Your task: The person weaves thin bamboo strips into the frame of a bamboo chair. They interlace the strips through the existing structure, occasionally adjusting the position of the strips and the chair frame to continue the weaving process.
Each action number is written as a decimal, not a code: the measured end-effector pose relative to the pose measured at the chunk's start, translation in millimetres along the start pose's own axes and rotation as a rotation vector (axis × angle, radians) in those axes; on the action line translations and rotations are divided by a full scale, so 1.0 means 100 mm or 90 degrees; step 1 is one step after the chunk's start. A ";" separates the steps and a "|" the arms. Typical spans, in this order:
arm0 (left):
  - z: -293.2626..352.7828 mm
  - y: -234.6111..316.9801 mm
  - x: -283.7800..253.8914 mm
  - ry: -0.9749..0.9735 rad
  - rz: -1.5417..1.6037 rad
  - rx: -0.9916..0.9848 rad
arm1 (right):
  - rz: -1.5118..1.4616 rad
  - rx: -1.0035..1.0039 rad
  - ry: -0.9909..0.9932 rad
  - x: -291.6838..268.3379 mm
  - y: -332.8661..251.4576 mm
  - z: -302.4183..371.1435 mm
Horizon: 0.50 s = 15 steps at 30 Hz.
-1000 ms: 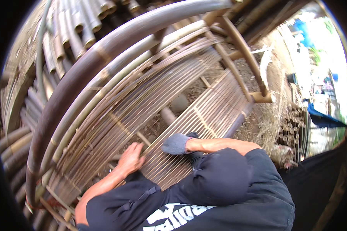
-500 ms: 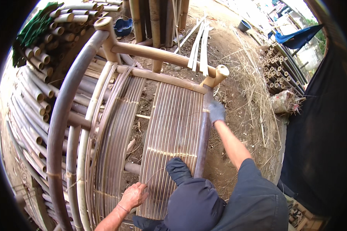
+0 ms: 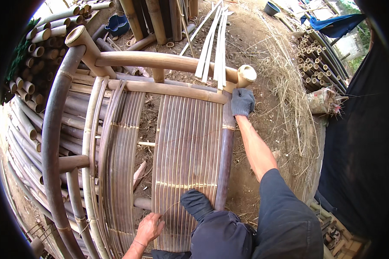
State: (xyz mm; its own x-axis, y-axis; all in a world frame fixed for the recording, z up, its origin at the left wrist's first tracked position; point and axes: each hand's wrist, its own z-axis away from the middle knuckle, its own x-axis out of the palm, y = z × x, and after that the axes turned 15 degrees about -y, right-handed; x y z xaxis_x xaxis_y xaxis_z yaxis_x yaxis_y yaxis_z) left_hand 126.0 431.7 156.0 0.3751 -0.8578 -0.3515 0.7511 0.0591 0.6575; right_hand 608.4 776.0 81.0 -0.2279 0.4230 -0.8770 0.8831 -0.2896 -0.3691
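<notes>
A bamboo bench frame lies before me, its seat made of long dark bamboo slats [image 3: 183,151] lashed with pale bindings. At the lower left, my bare left hand [image 3: 149,227] is closed in a pinch on a thin cord [image 3: 172,204] that runs over the slats. My right hand [image 3: 243,102], in a grey glove, is closed at the upper right corner of the frame, against the dark side pole [image 3: 227,149] just below the pole's cut end [image 3: 247,74]. What lies inside that fist is hidden. My dark-covered foot [image 3: 196,205] rests on the slats.
Stacked bamboo poles [image 3: 30,123] line the left. Pale split strips [image 3: 212,47] lean over the far rail [image 3: 166,61]. Straw [image 3: 285,99] covers the ground at right, beside a bamboo bundle [image 3: 317,62] and a black sheet [image 3: 354,164]. A blue basin [image 3: 116,26] sits behind.
My right hand has moved up along the side pole to the corner of the frame. My left hand stays low by the slats, still pinching the cord. The view has shifted slightly.
</notes>
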 end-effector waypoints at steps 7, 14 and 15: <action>-0.48 0.44 -0.36 0.088 0.035 0.070 | 0.058 -0.003 -0.006 -0.20 -0.07 0.17; -0.66 0.58 -0.32 0.111 0.034 0.108 | 0.218 0.081 -0.084 -0.04 -0.04 -0.14; -0.65 0.58 -0.32 0.113 0.038 0.106 | 0.185 0.036 -0.056 -0.03 -0.06 -0.12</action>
State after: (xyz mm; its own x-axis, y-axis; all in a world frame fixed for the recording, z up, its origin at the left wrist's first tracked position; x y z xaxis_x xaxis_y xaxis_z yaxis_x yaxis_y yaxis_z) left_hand 192.8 495.3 162.0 0.5167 -0.7508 -0.4114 0.6306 0.0088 0.7760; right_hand 608.9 787.0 89.4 -0.0057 0.2407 -0.9706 0.8928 -0.4360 -0.1134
